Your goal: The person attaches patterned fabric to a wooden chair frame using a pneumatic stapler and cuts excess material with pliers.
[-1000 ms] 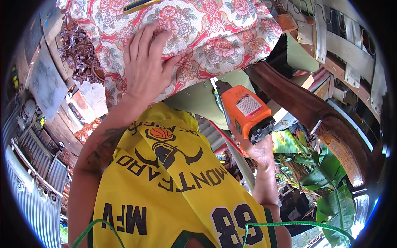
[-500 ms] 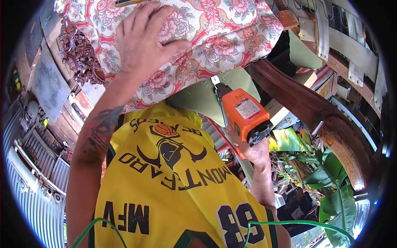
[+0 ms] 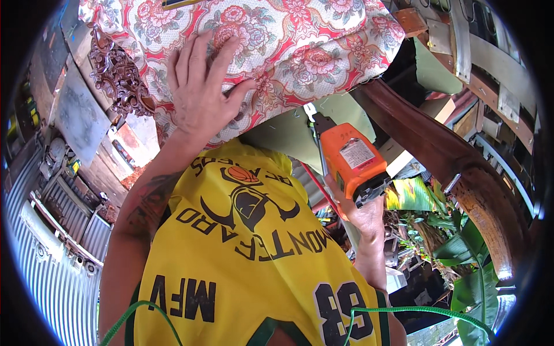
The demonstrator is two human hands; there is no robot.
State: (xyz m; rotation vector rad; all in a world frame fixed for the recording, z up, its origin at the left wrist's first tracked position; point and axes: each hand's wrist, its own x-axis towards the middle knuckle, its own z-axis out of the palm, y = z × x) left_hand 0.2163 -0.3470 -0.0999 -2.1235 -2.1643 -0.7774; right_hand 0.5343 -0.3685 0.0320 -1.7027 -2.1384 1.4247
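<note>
My left hand (image 3: pixel 202 106) rests palm down, fingers apart and slightly bent, on red-and-white floral fabric (image 3: pixel 311 63) over a padded piece with carved wood (image 3: pixel 118 75) at its left. Below the fabric's edge, my right hand (image 3: pixel 363 213) grips an orange staple gun (image 3: pixel 355 158), pointing up with its nose at the greenish underside panel (image 3: pixel 283 130); whether the nose touches it, I cannot tell. A curved brown wooden leg (image 3: pixel 433 144) runs beside the gun. A yellow tool (image 3: pixel 179 3) lies on the fabric at the top edge.
Weathered boards and slats (image 3: pixel 490 63) are at the right, with banana leaves (image 3: pixel 467 248) lower down. Corrugated metal (image 3: pixel 52 259) and a leaning grey sheet (image 3: pixel 78 115) stand at the left. A green cord (image 3: pixel 421 311) crosses low over my yellow jersey (image 3: pixel 259 294).
My left hand moved up the fabric and back down to about where it began. The stapler, my right hand and the surroundings appear slightly farther right in the picture.
</note>
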